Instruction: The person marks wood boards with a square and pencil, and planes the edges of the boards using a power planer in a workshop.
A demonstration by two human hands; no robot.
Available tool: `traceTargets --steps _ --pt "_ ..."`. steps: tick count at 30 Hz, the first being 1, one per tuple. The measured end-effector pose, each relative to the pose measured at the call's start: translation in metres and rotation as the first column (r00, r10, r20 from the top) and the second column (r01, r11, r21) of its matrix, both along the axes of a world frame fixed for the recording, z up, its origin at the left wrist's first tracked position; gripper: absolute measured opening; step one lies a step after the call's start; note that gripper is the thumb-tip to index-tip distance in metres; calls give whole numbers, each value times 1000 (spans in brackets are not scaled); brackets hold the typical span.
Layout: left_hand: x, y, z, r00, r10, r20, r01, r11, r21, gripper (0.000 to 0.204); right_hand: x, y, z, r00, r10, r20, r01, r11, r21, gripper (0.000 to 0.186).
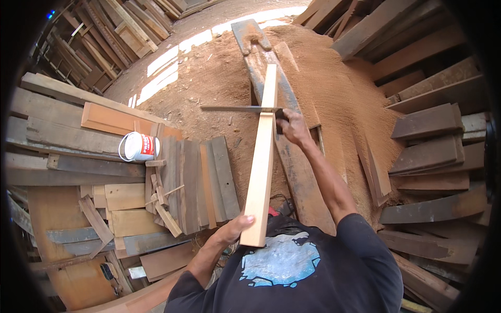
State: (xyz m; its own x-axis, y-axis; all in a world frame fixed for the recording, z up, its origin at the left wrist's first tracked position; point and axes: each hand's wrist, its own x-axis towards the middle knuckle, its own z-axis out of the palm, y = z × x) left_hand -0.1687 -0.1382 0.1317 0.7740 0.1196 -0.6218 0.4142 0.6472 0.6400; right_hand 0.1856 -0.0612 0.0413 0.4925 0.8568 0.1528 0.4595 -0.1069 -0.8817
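Observation:
A long, pale squared timber (259, 175) runs away from my body, over a worn wooden bench (308, 182). My left hand (237, 228) grips its near end from the left side, the thumb on top and the other fingers hidden. A handsaw (229, 108), seen almost edge-on, lies across the timber toward its far part, and its thin dark blade sticks out to the left. At the right side of the timber, my right hand (296, 128) is closed round the saw's dark handle. A step or cut line shows in the timber right by the blade.
Brown sawdust (334, 99) covers the ground at the right. Stacked boards (433, 125) line the right side, and more planks (203, 182) lie at the left. A white bucket (140, 146) with a red label stands on the left boards. Wood offcuts (166, 219) lie nearby.

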Motion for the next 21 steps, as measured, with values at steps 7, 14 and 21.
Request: traceTargets --steps 7,14,21 --pt "-31 -13 7 998 -66 -16 66 998 -18 117 11 30 -38 1000 -10 -29 7 997 -72 25" --pt "-23 -12 -4 996 -89 -25 91 994 67 115 25 32 -46 1000 13 -10 -14 993 -116 23" --pt "-26 -12 -12 997 -75 0 75 997 -35 119 20 26 -27 999 14 47 -7 990 -139 25"
